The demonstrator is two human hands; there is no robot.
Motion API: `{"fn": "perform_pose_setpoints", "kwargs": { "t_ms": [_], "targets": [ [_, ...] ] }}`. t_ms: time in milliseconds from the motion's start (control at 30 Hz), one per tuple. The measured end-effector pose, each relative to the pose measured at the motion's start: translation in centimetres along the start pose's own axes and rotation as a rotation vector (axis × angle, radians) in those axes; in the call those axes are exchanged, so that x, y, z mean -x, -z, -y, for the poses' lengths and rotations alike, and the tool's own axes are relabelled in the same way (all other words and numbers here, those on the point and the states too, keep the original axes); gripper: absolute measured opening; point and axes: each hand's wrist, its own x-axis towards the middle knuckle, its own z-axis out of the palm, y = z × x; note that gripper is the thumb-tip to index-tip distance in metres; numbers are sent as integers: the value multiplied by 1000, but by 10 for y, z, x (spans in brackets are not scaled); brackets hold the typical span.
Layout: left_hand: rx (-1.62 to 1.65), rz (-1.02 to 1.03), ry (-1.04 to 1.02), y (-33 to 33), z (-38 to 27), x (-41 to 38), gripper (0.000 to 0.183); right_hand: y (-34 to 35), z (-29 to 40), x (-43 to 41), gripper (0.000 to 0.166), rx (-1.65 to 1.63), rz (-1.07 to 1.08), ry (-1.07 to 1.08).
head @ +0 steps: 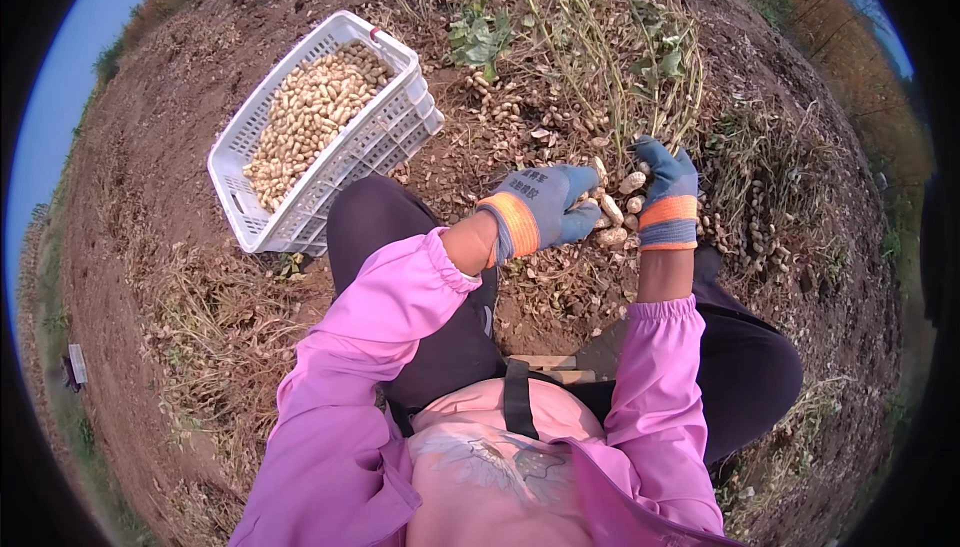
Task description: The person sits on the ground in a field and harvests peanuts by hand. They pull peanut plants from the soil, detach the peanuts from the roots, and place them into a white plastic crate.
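Observation:
My left hand [541, 206], in a blue-grey work glove with an orange cuff, has its fingers closed around peanut pods at the root end of a plant. Beside it, more pale peanut pods [611, 209] cluster in the gap between my hands. My right hand [666, 185], gloved alike, grips the base of the dry peanut stems [619, 89], which stretch away from me across the ground. Its fingers partly hide the place where stems and pods join.
A white plastic crate [345, 153] holding many picked peanuts [319, 119] stands beyond my left knee. Pulled peanut vines [769, 146] with pods lie to the right. Dry leaves and loose pods [495, 97] litter the soil. Low wooden slats [551, 363] show between my legs.

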Motion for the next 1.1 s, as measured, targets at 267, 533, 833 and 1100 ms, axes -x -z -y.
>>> {"fn": "perform_pose_setpoints", "kwargs": {
  "t_ms": [267,533,833,1100],
  "targets": [
    [-91,-19,26,3,1,11,30,-9,-3,12,17,36,41,-13],
    [-57,-9,123,6,6,31,31,2,-9,1,21,126,-114,51],
    [558,-316,291,24,26,51,23,40,-27,-35,26,-61,-259,-103],
    [-295,-1008,252,184,122,50,48,26,-43,-28,43,-184,-180,-94]
  ]
}}
